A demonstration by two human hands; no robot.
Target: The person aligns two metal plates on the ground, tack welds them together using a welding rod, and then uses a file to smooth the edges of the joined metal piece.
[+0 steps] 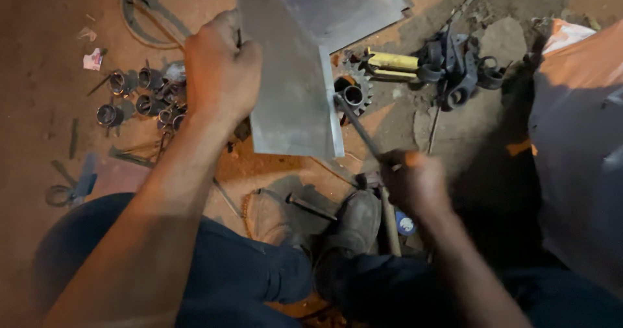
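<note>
Scattered on the dirt floor (pixel 52 62) left of the work lies a cluster of small dark metal rings (pixel 139 97), and a toothed sprocket (pixel 355 91) sits just beyond the sheet's right edge, near a yellow-handled tool (pixel 392 62) and a tangle of black clamps (pixel 461 72). A loose bolt (pixel 311 206) rests across the worn shoes (pixel 354 224). The grey metal sheet (pixel 292 88), flat, dull and scuffed, stands tilted on the floor between the person's knees. The left hand (pixel 220 68) has its grip curled tight over the sheet's upper left edge. The right hand (pixel 415 182), blurred, is fisted around a thin dark rod (pixel 360 123) that reaches to the sheet's right edge.
</note>
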